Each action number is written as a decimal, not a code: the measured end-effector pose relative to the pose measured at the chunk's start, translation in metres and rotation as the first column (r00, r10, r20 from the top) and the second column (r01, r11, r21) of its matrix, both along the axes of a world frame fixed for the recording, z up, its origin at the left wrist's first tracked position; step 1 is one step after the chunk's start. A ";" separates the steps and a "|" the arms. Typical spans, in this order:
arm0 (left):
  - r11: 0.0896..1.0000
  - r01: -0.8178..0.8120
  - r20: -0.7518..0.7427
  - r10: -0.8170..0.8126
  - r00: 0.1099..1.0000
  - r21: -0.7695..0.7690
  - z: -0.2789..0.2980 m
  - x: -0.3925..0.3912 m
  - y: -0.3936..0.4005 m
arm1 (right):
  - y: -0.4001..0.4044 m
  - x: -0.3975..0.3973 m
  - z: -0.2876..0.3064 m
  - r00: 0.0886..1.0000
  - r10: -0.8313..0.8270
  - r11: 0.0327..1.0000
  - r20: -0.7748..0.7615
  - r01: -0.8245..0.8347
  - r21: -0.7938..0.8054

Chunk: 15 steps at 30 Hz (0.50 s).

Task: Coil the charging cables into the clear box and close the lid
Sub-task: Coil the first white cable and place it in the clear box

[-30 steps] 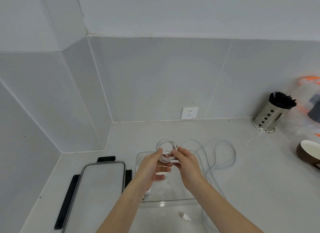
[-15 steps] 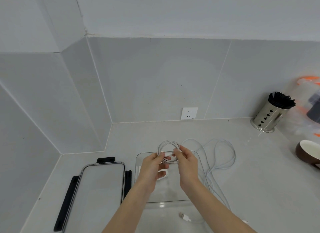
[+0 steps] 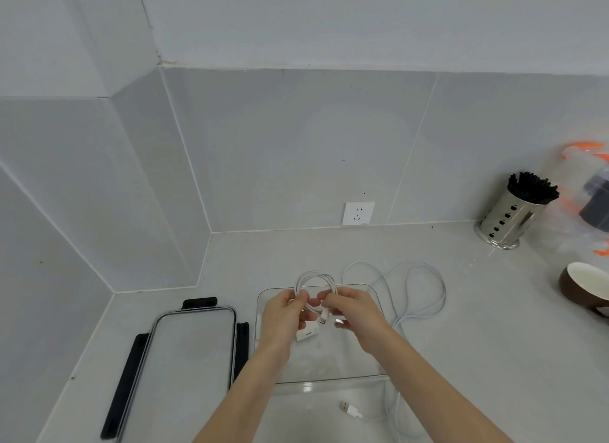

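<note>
**Coiled white cable held over the open clear box**

Both hands hold one coiled cable (image 3: 314, 286) above the clear box (image 3: 362, 375), which sits open on the grey counter (image 3: 263, 254). The left hand (image 3: 283, 317) has its thumb and fingers curled round the left side of the coil, and the right hand (image 3: 354, 314) pinches the right side between thumb and fingers. The loops stand up past the fingertips, over the far rim of the box. Below the hands a plug end (image 3: 323, 320) hangs down, and a small white block (image 3: 306, 334), perhaps a charger head, shows under the left palm; whether it rests on the box floor or hangs from the cable I cannot tell.

The lid (image 3: 194, 350), clear with black clips, lies flat on the counter just left of the box. A second cable (image 3: 425, 287) lies loose in wide loops to the right of the box, trailing round its near right corner to a plug (image 3: 349, 409) in front of it.

At the far right stand a steel holder of black sticks (image 3: 514, 215), a brown cup (image 3: 585, 286) and a plastic bag (image 3: 586, 198). A wall socket (image 3: 358, 212) sits in the tiles behind
</note>
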State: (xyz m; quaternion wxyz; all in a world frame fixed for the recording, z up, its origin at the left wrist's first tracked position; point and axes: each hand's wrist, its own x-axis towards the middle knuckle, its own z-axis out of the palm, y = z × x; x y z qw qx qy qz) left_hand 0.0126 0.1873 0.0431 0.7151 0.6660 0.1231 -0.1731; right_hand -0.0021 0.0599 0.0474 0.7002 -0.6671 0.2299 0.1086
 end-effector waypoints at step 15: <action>0.991 0.124 -0.008 -0.123 0.992 0.051 -0.021 -0.005 -0.001 | -0.021 -0.010 -0.018 0.988 0.145 0.986 -0.054 -0.149 -0.072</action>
